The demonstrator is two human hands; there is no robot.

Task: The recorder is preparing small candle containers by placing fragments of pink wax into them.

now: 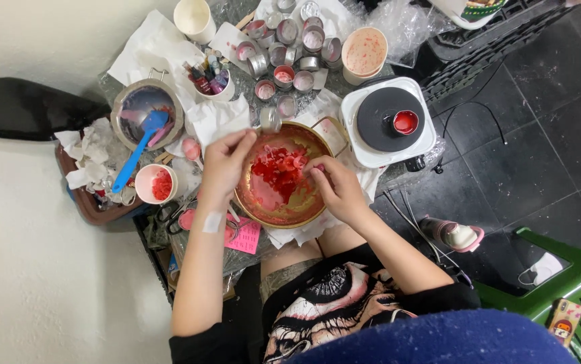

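Observation:
A gold-coloured pan [263,202] sits in front of me with a heap of red wax pieces [278,168] in it. My left hand [223,165] is at the pan's upper left rim. Its fingertips pinch a small metal tin [270,120] tilted just above the rim. A plaster is stuck on that wrist. My right hand [336,187] reaches in from the right, its fingertips closed on a bit of red wax at the heap's edge.
A white hot plate [425,145] carrying a small red-filled tin [405,123] stands to the right. Several small tins [290,40], a speckled paper cup [364,50], a pot with a blue spatula [143,138] and a cup of red bits [157,183] surround the pan. A green chair [573,290] is at lower right.

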